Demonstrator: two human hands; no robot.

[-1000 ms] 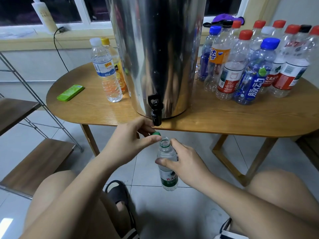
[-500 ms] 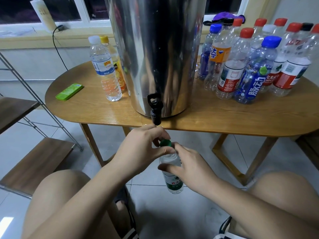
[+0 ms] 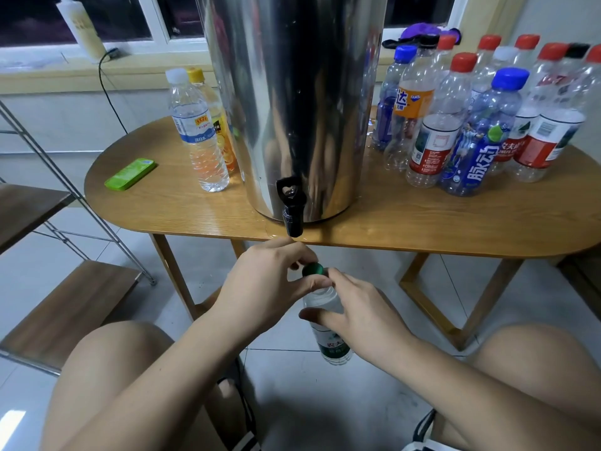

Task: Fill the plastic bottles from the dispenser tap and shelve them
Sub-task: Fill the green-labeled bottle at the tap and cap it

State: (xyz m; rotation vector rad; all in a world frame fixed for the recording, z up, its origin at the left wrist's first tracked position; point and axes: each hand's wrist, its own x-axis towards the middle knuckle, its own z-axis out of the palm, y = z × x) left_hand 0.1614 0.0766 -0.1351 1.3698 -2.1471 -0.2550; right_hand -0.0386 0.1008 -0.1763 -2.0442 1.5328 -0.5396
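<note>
At left, a wooden shelf (image 3: 65, 307) sits on a thin metal frame. At centre, below the black tap (image 3: 292, 211) of a shiny steel dispenser (image 3: 292, 92), the left hand (image 3: 266, 288) pinches a small round green cap (image 3: 313, 270). A second ago the cap was off the open neck; now it sits on it. The right hand (image 3: 357, 315) wraps the clear plastic bottle (image 3: 333, 348), held above the tiled floor. Filling looks finished, with tightening and shelving still to do. At right, capped clear bottles (image 3: 481, 131) crowd the smooth oval wooden table (image 3: 390, 222).
</note>
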